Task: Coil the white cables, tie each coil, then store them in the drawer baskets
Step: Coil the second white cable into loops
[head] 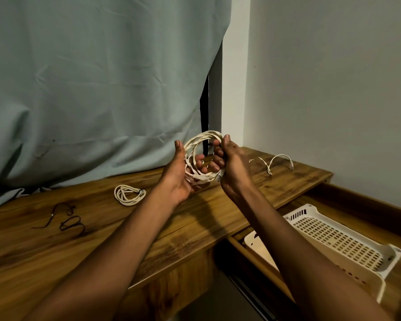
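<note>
Above the wooden desk (pixel 102 230) I hold a coil of white cable (pixel 198 141) between both hands. My right hand (pixel 229 163) grips the coil's right side with its fingers curled round the loops. My left hand (pixel 181 174) supports the coil's left and lower side, fingers reaching through it. A finished, tied white coil (pixel 129 195) lies on the desk to the left. A loose white cable (pixel 272 162) lies uncoiled at the desk's back right. Two white perforated baskets (pixel 333 232) sit in the open drawer (pixel 361 200) at the right.
Dark thin ties (pixel 66 220) lie on the desk at the left. A pale curtain (pixel 90 89) hangs behind the desk and drapes onto its back edge. A plain wall stands at the right, behind the drawer.
</note>
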